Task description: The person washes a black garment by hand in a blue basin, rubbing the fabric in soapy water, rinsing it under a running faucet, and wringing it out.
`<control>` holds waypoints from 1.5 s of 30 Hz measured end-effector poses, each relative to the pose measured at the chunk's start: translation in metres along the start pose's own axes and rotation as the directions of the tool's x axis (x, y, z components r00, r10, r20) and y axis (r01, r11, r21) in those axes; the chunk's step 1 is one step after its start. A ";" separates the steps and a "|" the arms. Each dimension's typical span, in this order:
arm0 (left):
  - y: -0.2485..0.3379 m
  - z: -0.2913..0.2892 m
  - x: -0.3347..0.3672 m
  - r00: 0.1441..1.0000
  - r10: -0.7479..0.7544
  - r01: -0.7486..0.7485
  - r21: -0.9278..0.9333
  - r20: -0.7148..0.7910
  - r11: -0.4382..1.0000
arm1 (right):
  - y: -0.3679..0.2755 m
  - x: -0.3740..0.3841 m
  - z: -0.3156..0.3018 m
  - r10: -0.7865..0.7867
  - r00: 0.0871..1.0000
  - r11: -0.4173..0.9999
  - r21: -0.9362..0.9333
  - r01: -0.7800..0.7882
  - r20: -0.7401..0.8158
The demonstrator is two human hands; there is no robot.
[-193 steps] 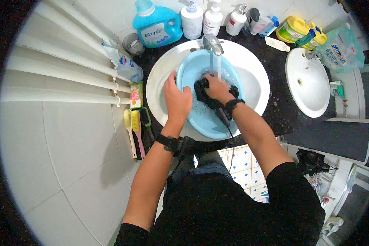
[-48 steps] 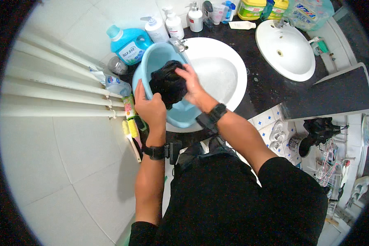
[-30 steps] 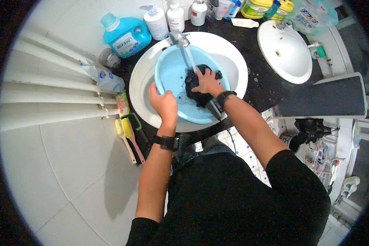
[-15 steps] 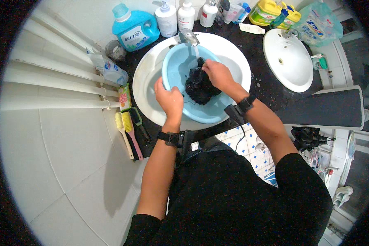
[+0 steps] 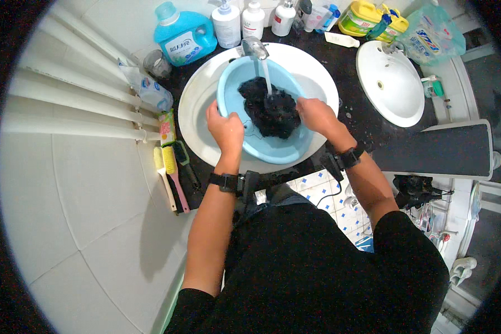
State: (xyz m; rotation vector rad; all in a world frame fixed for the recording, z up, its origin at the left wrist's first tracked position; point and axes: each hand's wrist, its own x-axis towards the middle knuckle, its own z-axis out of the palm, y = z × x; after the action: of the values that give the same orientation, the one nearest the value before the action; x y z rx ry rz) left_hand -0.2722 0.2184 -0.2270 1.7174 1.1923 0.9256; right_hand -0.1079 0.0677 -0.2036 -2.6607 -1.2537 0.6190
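A light blue plastic basin (image 5: 222, 83) rests in the large white oval sink (image 5: 196, 114). Inside it lies a crumpled, wet black cloth (image 5: 275, 116); its exact kind does not show. From the metal faucet (image 5: 254, 48), a stream of water (image 5: 266, 75) falls onto the cloth. My left hand (image 5: 226, 132) grips the basin's left rim, thumb on the inner side. At the opposite rim, my right hand (image 5: 320, 119) is closed on the basin beside the cloth's right edge; its fingertips are partly hidden.
Behind the sink stand a blue detergent jug (image 5: 185, 39) and several pump bottles (image 5: 226, 25). Brushes (image 5: 172, 175) lie along the left wall. To the right are a smaller white basin (image 5: 392, 83), yellow jugs (image 5: 360, 18) and a dark grey panel (image 5: 448, 149).
My right hand has let go of the black cloth and moved right to the basin's rim. The cloth has spread out, and the water stream now lands on it.
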 end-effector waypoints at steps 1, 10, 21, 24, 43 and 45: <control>0.005 -0.002 0.002 1.000 -0.004 0.004 0.003 -0.003 1.000 | 0.001 0.003 0.008 -0.004 1.000 1.000 0.000 0.004 0.004; 0.042 0.009 0.040 0.925 0.371 -0.381 0.223 0.086 0.898 | -0.005 0.098 0.084 -0.289 0.918 0.941 0.094 0.325 -0.272; -0.035 0.175 0.063 0.361 -0.469 0.914 -0.406 0.806 0.005 | -0.002 0.077 0.020 0.038 0.973 -0.593 0.789 -0.161 0.228; -0.051 0.189 0.077 0.352 -0.458 0.905 -0.422 0.816 -0.056 | -0.005 0.060 0.008 0.089 0.961 -0.538 0.825 -0.175 0.262; -0.015 0.165 0.083 0.313 -0.314 0.948 -0.317 0.896 0.041 | -0.003 0.105 0.008 -0.057 0.970 -0.582 0.782 -0.226 0.237; -0.016 0.159 0.080 0.352 -0.305 0.935 -0.349 0.885 0.065 | -0.008 0.114 0.015 -0.101 0.968 -0.616 0.750 -0.241 0.228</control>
State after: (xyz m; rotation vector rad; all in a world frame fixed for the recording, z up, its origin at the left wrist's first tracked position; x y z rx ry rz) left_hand -0.1130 0.2633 -0.2938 0.2803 0.6545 0.1293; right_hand -0.0556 0.1590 -0.2498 -0.7204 0.1566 1.1962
